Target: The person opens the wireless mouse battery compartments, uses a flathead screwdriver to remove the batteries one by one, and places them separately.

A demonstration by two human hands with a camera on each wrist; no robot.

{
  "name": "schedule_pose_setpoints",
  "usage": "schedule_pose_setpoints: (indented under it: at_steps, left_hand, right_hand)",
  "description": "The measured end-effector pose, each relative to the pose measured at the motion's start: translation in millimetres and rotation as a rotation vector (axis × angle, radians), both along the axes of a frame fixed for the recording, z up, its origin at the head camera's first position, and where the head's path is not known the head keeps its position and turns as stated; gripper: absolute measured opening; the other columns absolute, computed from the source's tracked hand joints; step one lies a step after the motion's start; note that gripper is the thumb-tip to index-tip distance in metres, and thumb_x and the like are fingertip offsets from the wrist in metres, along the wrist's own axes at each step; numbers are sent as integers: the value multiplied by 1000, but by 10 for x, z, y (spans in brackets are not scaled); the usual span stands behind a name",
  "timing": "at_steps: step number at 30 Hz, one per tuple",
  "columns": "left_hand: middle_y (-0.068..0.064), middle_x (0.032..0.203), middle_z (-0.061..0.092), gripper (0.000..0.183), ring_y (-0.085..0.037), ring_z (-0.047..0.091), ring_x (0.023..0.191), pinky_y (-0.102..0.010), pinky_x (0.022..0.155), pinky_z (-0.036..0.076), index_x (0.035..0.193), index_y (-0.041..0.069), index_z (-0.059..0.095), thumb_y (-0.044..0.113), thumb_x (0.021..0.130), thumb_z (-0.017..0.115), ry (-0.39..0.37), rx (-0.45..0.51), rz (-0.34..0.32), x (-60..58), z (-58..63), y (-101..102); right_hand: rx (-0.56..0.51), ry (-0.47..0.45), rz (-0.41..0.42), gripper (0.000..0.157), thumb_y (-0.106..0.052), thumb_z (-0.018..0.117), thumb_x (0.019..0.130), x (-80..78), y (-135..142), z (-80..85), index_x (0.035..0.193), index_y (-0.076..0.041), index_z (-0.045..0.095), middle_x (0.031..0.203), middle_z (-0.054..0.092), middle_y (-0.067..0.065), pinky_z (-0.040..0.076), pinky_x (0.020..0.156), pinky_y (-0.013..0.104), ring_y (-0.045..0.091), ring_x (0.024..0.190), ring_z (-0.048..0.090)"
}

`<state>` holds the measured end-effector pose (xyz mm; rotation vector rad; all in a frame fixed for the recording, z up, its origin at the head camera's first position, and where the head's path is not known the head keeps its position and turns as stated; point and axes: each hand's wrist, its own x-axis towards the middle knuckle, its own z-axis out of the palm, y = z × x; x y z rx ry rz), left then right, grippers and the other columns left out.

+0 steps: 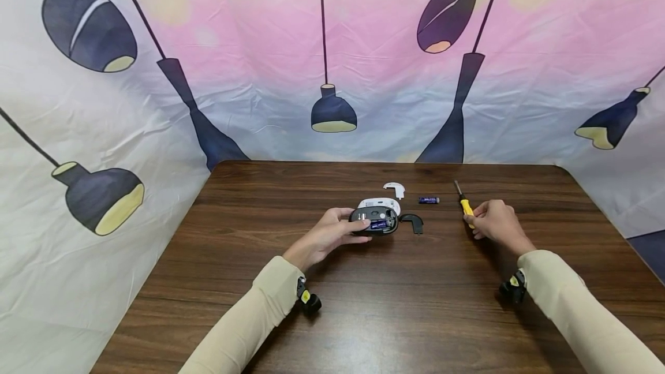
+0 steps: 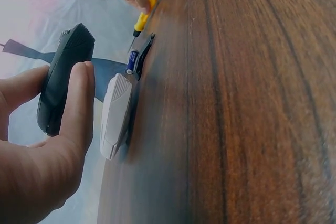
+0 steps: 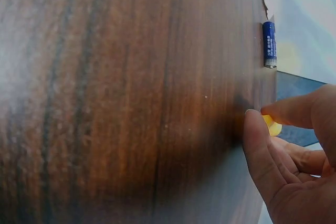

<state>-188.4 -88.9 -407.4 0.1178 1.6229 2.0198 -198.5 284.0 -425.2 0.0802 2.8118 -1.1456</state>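
Observation:
My left hand (image 1: 332,227) grips a black computer mouse (image 1: 358,215), underside up, between thumb and fingers. A blue battery (image 1: 378,225) sits in its uncovered compartment. In the left wrist view the black mouse (image 2: 65,80) is held above the table, edge-on. A white mouse (image 1: 387,203) lies just behind it on the table. On the right, my right hand (image 1: 496,225) pinches the yellow handle of a screwdriver (image 1: 465,208), its metal shaft pointing away from me. The right wrist view shows thumb and fingertips on the yellow handle (image 3: 273,125), most of the tool hidden.
On the brown wooden table (image 1: 395,305) lie a black battery cover (image 1: 413,221), a white battery cover (image 1: 396,188) and a loose blue battery (image 1: 429,200), between the two hands. A printed cloth (image 1: 280,108) hangs behind the table's far edge.

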Motion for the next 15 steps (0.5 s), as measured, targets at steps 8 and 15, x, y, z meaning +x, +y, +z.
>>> schedule_pose_setpoints:
  at_steps: [8,15]
  left_hand:
    - [-30,133,55,54,-35,63,115,-47,100,56,142,-15,39,0,98,64,3,1,-7,-3,-2,13]
    - [-30,133,56,53,-39,61,119,-45,99,57,142,-14,41,0,97,65,-5,-4,1,-8,11,18]
  right_hand:
    - [36,0,1,26,-12,67,97,-3,-18,-1,98,14,65,72,70,11,62,52,32,18,57,70]
    - [50,-4,6,31,-15,69,96,13,-15,8,102,16,63,73,70,13,62,52,33,18,57,69]
